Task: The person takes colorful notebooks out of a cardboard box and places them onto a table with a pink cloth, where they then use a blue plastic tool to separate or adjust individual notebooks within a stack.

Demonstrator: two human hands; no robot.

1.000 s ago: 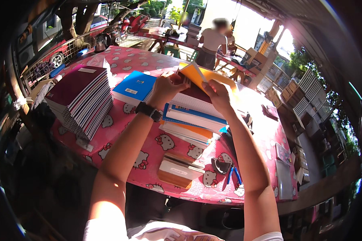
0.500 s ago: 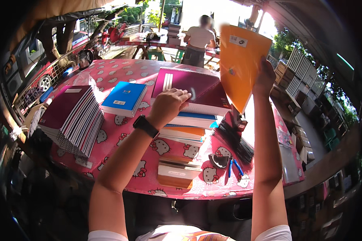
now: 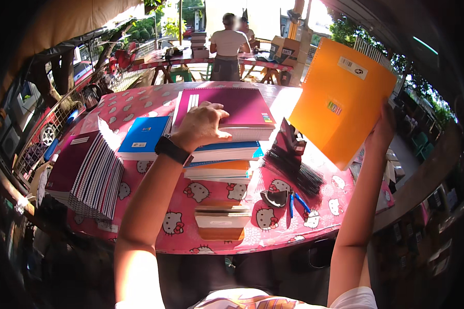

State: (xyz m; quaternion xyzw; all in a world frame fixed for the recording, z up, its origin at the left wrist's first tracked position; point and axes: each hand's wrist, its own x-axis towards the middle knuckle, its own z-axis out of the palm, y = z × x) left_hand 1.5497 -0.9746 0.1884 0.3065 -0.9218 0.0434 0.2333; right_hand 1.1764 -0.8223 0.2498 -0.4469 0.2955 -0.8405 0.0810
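My right hand (image 3: 380,129) grips an orange notebook (image 3: 319,110) by its lower right edge, holding it raised and tilted above the table's right side. The notebook's cover faces me, with a white label near its top. My left hand (image 3: 205,122) lies on a maroon notebook (image 3: 242,105), fingers spread over the cover and thumb near its front edge. Blue and orange notebooks (image 3: 224,154) are stacked beneath the maroon one. Right of this pile lie black spiral binding coils (image 3: 294,167), blue-handled pliers (image 3: 300,202) and a dark curved piece (image 3: 275,199).
A tall stack of spiral notebooks (image 3: 95,172) stands at the left, beside a blue notebook (image 3: 145,135). A small brown and white block (image 3: 221,221) lies near the front edge of the pink patterned table (image 3: 178,198). Two people (image 3: 229,49) are by a farther table.
The orange notebook has swung to the right and turned its cover more toward me. The view has shifted, and my left hand stays on the maroon notebook.
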